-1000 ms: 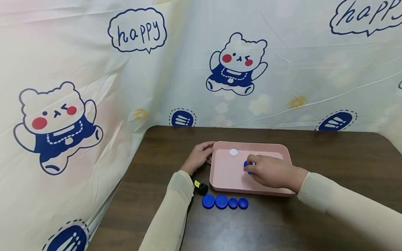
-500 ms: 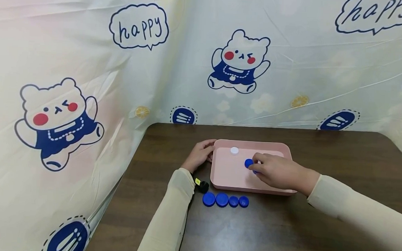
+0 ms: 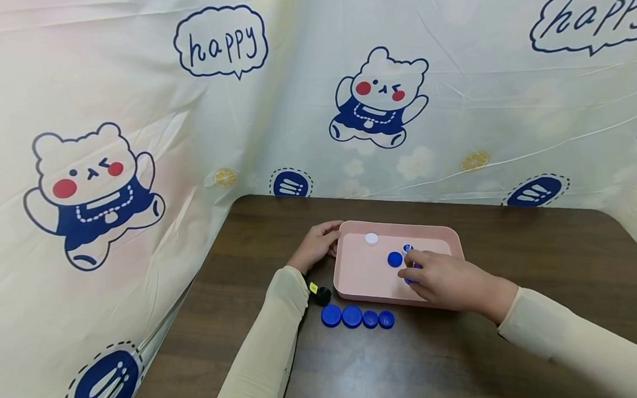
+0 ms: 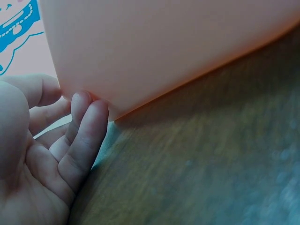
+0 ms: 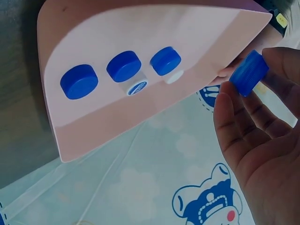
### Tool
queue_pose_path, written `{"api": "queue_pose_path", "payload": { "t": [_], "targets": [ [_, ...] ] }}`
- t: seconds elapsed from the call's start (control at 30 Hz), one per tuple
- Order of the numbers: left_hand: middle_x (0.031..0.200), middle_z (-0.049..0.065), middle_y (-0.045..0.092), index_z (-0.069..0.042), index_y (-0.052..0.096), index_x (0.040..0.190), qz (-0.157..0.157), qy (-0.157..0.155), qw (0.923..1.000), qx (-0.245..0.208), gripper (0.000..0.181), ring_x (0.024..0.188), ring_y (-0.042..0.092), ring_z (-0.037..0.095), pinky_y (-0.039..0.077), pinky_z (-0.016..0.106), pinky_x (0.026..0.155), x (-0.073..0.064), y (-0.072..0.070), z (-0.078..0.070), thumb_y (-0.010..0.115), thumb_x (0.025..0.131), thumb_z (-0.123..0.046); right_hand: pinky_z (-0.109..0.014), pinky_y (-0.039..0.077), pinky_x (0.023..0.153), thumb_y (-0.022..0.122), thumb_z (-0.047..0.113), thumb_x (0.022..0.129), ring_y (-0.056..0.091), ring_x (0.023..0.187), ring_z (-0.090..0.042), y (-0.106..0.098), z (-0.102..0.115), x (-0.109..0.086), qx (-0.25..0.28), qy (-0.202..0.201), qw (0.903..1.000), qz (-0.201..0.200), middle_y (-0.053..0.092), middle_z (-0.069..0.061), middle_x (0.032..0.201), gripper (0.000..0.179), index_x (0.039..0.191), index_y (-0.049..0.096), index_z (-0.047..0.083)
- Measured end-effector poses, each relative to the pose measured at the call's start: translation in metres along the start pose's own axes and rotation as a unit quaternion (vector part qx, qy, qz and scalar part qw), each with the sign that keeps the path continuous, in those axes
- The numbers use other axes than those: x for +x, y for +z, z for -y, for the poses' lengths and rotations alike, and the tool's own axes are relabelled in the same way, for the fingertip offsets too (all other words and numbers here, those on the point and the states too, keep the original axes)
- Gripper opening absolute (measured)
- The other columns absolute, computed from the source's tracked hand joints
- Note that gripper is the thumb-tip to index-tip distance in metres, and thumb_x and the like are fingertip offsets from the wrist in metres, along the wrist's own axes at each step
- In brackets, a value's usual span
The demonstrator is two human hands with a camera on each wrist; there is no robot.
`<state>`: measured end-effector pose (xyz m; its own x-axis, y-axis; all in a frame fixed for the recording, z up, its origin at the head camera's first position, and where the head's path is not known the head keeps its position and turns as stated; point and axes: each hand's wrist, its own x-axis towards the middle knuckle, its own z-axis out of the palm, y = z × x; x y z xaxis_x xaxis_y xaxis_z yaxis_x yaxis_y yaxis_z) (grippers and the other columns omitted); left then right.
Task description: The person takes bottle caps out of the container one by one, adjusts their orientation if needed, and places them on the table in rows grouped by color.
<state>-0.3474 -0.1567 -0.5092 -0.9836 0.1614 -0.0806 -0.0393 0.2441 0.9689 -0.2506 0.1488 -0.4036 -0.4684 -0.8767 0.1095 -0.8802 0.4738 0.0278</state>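
My right hand is over the pink tray. In the right wrist view it pinches a blue bottle cap between thumb and fingertips, the cap tilted. Inside the tray lie several more caps: blue bottle caps in a loose row, a white cap with a blue mark and a plain white cap. From above, my right fingers hide some of these. My left hand grips the tray's left edge; its fingertips show against the corner in the left wrist view.
On the brown table, just in front of the tray, several blue caps stand in a line. A black wrist device sits by the left sleeve. A cloth printed with bears hangs behind the table.
My right hand has shifted right and slightly toward me over the tray, uncovering a blue cap and then the white cap with the blue mark. The left hand has kept its place on the tray.
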Motion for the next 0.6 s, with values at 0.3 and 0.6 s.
{"api": "queue_pose_path", "payload": {
  "t": [0.3, 0.6],
  "targets": [
    [0.099, 0.01, 0.065, -0.017, 0.057, 0.137, 0.0, -0.004, 1.0, 0.008, 0.037, 0.07, 0.061, 0.023, 0.056, 0.034, 0.064, 0.0, 0.0, 0.0, 0.054, 0.1, -0.023, -0.031, 0.055, 0.078, 0.075, 0.019, 0.085, 0.059, 0.088, -0.016, 0.002, 0.006, -0.006, 0.001, -0.008, 0.9996, -0.026, 0.056, -0.006, 0.103, 0.029, 0.112, 0.072, 0.012],
    [0.099, 0.01, 0.065, -0.015, 0.058, 0.136, -0.001, 0.004, 1.0, 0.005, 0.036, 0.068, 0.061, 0.022, 0.056, 0.034, 0.063, 0.001, 0.0, 0.001, 0.054, 0.1, -0.021, -0.029, 0.056, 0.076, 0.074, 0.024, 0.087, 0.059, 0.085, -0.013, 0.007, 0.012, -0.014, 0.028, 0.009, 0.9995, -0.007, 0.056, -0.003, 0.106, 0.03, 0.115, 0.071, 0.015]
  ]
}}
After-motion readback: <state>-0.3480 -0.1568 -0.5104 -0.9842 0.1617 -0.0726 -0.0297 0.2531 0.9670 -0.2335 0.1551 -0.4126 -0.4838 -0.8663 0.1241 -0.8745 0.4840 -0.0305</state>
